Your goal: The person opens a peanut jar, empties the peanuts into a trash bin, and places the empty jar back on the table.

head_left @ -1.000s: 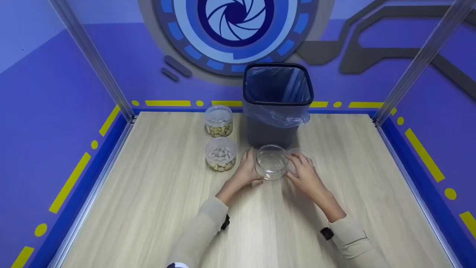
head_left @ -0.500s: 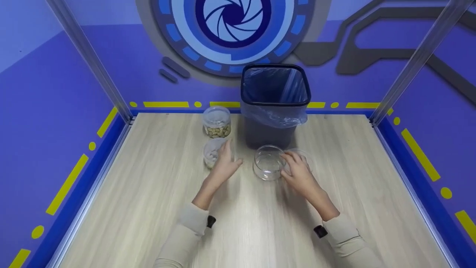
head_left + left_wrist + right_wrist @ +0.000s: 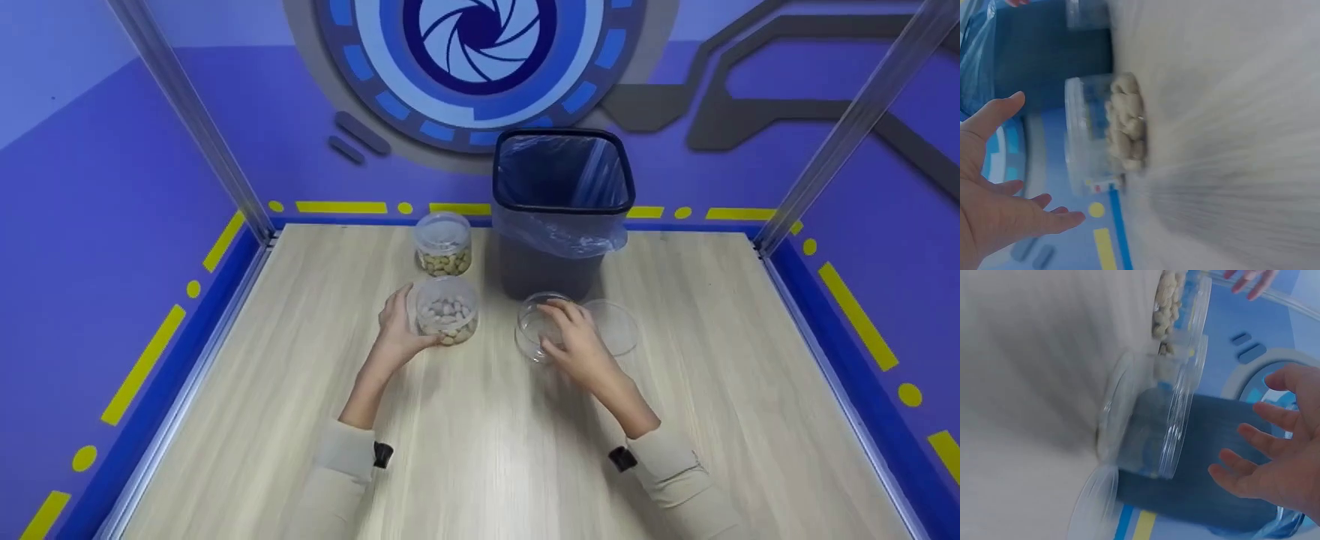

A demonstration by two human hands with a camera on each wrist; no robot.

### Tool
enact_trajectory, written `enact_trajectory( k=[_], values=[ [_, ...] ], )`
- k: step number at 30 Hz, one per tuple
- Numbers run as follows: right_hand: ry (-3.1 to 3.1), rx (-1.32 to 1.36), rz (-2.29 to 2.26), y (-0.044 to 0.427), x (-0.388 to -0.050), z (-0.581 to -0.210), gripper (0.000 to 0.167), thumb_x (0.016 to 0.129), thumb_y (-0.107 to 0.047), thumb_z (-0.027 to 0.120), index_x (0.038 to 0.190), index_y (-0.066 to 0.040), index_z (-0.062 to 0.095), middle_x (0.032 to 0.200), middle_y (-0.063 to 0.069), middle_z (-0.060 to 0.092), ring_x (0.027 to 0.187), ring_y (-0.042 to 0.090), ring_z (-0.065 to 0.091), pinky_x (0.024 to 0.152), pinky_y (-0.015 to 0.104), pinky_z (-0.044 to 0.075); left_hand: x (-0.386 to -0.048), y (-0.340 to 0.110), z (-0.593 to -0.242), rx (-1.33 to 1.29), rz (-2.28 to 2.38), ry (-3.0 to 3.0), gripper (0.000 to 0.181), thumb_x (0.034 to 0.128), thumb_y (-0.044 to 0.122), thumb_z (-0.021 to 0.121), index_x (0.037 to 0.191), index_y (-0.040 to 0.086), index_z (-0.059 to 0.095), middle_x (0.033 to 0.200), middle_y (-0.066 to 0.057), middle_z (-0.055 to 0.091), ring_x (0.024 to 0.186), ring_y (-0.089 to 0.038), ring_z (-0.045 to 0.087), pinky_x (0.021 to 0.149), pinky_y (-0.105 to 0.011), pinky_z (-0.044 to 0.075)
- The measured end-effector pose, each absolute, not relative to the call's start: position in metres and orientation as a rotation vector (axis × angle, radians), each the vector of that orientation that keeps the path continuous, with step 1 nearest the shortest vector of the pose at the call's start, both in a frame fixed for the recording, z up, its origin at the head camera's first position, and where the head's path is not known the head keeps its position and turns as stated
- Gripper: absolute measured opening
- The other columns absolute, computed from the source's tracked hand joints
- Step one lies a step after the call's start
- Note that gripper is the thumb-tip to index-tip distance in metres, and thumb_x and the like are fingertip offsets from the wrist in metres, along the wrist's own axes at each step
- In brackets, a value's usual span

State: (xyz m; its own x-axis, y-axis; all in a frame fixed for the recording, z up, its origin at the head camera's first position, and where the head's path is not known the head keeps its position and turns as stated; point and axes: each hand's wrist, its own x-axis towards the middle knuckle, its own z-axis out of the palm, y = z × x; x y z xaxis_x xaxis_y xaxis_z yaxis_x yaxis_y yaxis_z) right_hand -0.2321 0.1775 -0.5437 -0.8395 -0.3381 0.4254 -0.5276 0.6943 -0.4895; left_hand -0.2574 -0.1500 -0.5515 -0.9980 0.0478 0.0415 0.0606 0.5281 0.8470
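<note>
A clear jar of pale nuts [image 3: 455, 311] under a translucent lid stands left of the middle. My left hand [image 3: 394, 334] curves round its left side, thumb in front. In the left wrist view, this hand's spread fingers are apart from the jar. Right of it, an empty clear jar [image 3: 529, 330] stands without a lid on the table. Above its right side hovers my right hand [image 3: 581, 346], which hides part of the rim. The right wrist view shows its fingers [image 3: 1258, 439] spread and holding nothing. A clear round lid [image 3: 616, 328] lies flat beside the empty jar.
Behind the near jar stands a second lidded jar of nuts [image 3: 442, 251]. A dark bin [image 3: 551, 266] with a plastic liner rises behind the empty jar. Blue printed walls [image 3: 225, 97] enclose the wooden table [image 3: 480, 465] at the back and sides.
My left hand has left the empty jar and swung left, passing over the near nut jar to its left side. The right hand has shifted slightly left over the empty jar.
</note>
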Motion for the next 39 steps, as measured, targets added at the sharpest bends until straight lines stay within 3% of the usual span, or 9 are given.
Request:
enact_trajectory(
  k=[7,15,24,28,39],
  values=[
    [-2.618,0.743,0.886,0.150,-0.240,-0.538,0.044,0.093,-0.012,0.068,0.135,-0.001,0.060,0.136,0.021,0.057,0.125,0.046,0.050,0.106,0.060,0.040,-0.268,-0.161,-0.581,0.056,-1.530,-2.794,0.122,0.0709,0.013,0.093,0.162,0.007,0.012,0.163,-0.027,0.015,0.149,-0.050,0.012,0.118,-0.064,0.025],
    [-2.588,0.756,1.011,0.121,-0.246,-0.544,0.042,0.094,-0.013,0.066,0.131,0.003,0.061,0.134,0.023,0.058,0.123,0.046,0.051,0.106,0.059,0.042,-0.283,-0.154,-0.605,0.136,-1.810,-2.712,0.123,0.0725,0.009,0.092,0.161,0.004,0.007,0.162,-0.031,0.018,0.150,-0.045,0.019,0.122,-0.057,0.024],
    [-2.559,0.812,1.012,0.093,-0.252,-0.549,0.039,0.092,-0.011,0.067,0.127,0.004,0.063,0.126,0.021,0.062,0.118,0.044,0.056,0.105,0.057,0.043,-0.295,-0.145,-0.614,0.024,-1.846,-2.622,0.121,0.0642,-0.001,0.092,0.157,-0.004,0.015,0.155,-0.031,0.032,0.145,-0.044,0.032,0.121,-0.053,0.026],
    [-2.572,0.801,1.021,0.082,-0.254,-0.547,0.040,0.092,-0.014,0.066,0.129,0.002,0.063,0.128,0.019,0.062,0.119,0.041,0.056,0.105,0.054,0.044,-0.300,-0.142,-0.615,-0.062,-1.944,-2.517,0.120,0.0612,-0.007,0.089,0.156,-0.006,0.015,0.155,-0.032,0.031,0.144,-0.044,0.032,0.121,-0.052,0.028],
    [-2.566,0.803,1.039,0.076,-0.254,-0.538,0.041,0.092,-0.014,0.066,0.130,0.001,0.063,0.130,0.018,0.062,0.120,0.040,0.056,0.105,0.052,0.044,-0.302,-0.136,-0.619,0.046,-1.968,-2.483,0.113,0.0650,-0.006,0.087,0.156,0.001,0.020,0.155,-0.026,0.035,0.144,-0.039,0.035,0.116,-0.050,0.037]
  ],
)
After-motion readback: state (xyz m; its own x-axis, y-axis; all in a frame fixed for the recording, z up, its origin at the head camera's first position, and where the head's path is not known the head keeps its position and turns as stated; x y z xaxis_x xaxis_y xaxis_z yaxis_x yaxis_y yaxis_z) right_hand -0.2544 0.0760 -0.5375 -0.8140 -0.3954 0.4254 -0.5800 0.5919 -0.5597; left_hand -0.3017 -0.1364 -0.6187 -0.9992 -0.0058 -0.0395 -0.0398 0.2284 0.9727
